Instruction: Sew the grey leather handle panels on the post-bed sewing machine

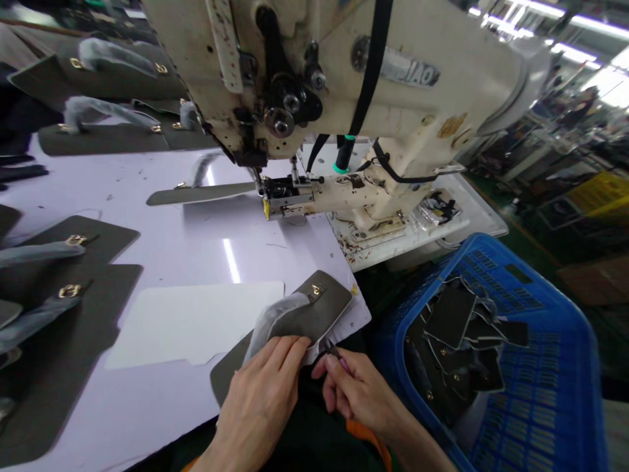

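A grey bag panel [324,298] lies at the front edge of the table, with a gold metal fitting and a plastic-wrapped handle [275,318] on it. My left hand [268,387] grips the panel near its lower edge, fingers closed over it and thumb hidden. Small thread snips [339,356] with dark tips and a bit of purple show in my right hand [354,387], whose fingers are closed around them. Their tips are at the panel's pale lower edge, close to my left fingertips.
A sewing machine [339,72] stands beyond, another grey panel [206,193] beside its needle. More grey panels [108,314] with wrapped handles lie left, near a white sheet [191,324]. A blue basket [550,367] holding dark pieces stands at the right.
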Demonstrator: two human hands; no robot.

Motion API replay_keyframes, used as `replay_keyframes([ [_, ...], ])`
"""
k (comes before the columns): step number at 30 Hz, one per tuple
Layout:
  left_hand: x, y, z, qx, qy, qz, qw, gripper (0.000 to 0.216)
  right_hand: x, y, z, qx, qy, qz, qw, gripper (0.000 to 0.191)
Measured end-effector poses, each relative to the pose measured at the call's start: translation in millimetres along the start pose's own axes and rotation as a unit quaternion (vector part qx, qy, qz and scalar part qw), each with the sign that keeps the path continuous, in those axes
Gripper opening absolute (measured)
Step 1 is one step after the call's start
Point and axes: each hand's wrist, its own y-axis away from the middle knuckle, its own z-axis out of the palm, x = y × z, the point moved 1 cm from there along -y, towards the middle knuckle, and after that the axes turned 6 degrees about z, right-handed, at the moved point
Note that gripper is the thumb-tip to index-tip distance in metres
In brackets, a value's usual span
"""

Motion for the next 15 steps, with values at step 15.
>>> replay_keyframes([
  [15,4,6,2,0.032,-0.007,0.104,0.994,0.029,-11,-24,-37,-0.192,-0.018,0.18,0.965,0.037],
])
